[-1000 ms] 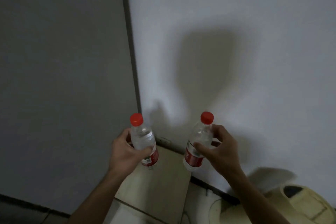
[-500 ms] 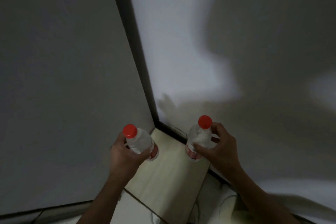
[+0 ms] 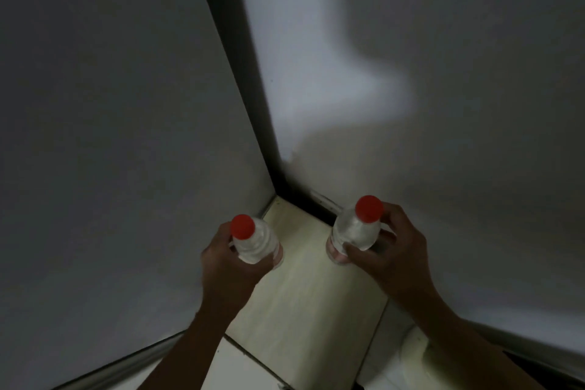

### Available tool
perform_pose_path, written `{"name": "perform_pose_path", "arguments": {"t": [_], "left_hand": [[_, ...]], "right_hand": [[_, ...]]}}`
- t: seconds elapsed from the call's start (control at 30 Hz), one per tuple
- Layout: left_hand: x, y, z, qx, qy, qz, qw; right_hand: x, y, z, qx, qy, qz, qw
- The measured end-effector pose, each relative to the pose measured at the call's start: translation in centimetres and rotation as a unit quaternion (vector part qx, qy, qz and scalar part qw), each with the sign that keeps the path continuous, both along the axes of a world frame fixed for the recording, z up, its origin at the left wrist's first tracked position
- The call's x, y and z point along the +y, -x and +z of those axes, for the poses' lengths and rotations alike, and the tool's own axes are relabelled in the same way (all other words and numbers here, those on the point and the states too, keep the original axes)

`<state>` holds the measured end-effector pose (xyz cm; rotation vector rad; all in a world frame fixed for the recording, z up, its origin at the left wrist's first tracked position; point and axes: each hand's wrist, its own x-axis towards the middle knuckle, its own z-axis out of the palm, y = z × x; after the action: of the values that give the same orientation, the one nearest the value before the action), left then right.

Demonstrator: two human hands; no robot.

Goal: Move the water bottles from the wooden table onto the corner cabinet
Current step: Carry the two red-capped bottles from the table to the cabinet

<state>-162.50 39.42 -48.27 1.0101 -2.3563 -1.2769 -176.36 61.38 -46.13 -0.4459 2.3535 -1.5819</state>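
Observation:
I hold two clear water bottles with red caps over the pale top of the corner cabinet point(image 3: 304, 301). My left hand point(image 3: 229, 266) grips the left bottle point(image 3: 254, 241) near the left wall. My right hand point(image 3: 384, 258) grips the right bottle point(image 3: 354, 233) close to the right wall. Both bottles stand roughly upright, seen from above. Their bases are hidden, so I cannot tell whether they touch the cabinet top. The wooden table is out of view.
Two grey walls meet in a dark vertical corner strip point(image 3: 253, 98) right behind the cabinet. Pale floor tiles point(image 3: 234, 370) lie below the cabinet's front edge. A whitish object point(image 3: 408, 355) sits low at the right of the cabinet.
Both hands with the bottles have gone down and forward toward the cabinet top in the corner. My view has tilted down and moved closer to the corner.

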Motion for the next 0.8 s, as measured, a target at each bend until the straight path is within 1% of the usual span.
{"name": "perform_pose_path", "arguments": {"t": [0.3,0.43,0.57,0.8], "left_hand": [[-1.4,4.0,-7.5,-0.003,0.021,-0.025,0.999],[-1.9,5.4,-9.9,-0.006,0.027,-0.027,0.999],[-2.4,6.3,-11.6,-0.013,0.03,-0.023,0.999],[-2.8,6.0,-13.2,-0.026,0.023,-0.041,0.999]], "right_hand": [[-1.2,0.7,-6.5,-0.003,0.008,-0.024,1.0],[-1.2,0.7,-8.5,0.006,-0.009,-0.018,1.0],[-1.2,0.8,-9.5,-0.014,-0.026,-0.002,1.0],[-0.9,0.8,-9.9,-0.021,-0.035,-0.018,0.999]]}}
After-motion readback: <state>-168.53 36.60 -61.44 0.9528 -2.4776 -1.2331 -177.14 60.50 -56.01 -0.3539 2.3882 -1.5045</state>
